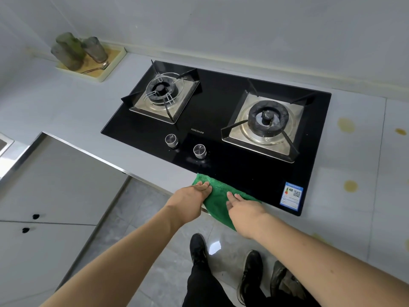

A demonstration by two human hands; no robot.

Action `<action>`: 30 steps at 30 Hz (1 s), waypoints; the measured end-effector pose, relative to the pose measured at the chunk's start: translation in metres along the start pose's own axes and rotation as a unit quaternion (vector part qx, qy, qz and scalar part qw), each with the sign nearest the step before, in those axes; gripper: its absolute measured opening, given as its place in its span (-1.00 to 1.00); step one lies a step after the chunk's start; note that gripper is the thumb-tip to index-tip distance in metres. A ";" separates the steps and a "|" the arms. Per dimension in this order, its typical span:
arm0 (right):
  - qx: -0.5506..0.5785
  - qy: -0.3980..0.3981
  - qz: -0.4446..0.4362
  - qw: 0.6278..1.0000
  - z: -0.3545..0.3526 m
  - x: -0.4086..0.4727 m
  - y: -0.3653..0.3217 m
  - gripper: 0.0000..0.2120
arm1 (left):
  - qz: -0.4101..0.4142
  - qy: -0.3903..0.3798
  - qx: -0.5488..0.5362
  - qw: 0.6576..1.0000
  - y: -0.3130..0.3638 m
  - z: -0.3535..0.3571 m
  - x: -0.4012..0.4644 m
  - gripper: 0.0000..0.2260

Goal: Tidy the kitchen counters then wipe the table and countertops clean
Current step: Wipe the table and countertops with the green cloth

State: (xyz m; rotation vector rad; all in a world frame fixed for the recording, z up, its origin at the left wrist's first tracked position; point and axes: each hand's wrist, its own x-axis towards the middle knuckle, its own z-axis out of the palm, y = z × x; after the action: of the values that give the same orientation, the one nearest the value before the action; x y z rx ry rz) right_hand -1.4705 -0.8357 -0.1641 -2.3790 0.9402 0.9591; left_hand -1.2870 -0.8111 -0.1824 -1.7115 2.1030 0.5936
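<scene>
**K:** Head view, lower centre: green microfibre cloth [218, 196] lies across the front edge of the countertop [73, 111], its far part on the black glass gas hob [221, 111], its near corner hanging over the edge. Left hand [188, 199] grips the cloth's left edge, fingers curled over it. Right hand [245, 209] lies flat on top, fingers straight, pressing.

**M:** So it's a wipe stroke along the hob's front strip?

**K:** That's my read. Advice: bunch up the overhang so the whole cloth is on the surface. Keep the pressure flat. Go around the two knobs [186, 145], don't turn them.

**M:** What else needs doing?

**K:** Yellow stains [346, 125] at right of frame, well away from the cloth. Tray of upturned glasses [93, 65] at upper left. Wipe around it or lift it.
</scene>
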 end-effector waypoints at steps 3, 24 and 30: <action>0.008 0.004 -0.020 1.000 0.004 -0.005 0.012 -0.33 | -0.010 -0.011 0.030 0.999 0.010 -0.006 0.000 -0.37; 0.030 -0.003 0.009 0.999 0.075 -0.079 0.086 -0.36 | 0.089 -0.039 0.145 0.985 0.131 -0.017 0.011 -0.56; 0.103 0.022 -0.006 0.994 0.097 -0.107 0.107 -0.27 | 0.121 -0.054 0.139 0.981 0.149 -0.007 0.008 -0.55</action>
State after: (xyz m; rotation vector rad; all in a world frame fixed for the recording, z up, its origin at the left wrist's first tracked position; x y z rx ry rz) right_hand -1.6477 -0.8068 -0.1651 -2.2382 0.9897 0.7676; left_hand -1.4343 -0.7947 -0.1669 -1.2573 2.2105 0.4233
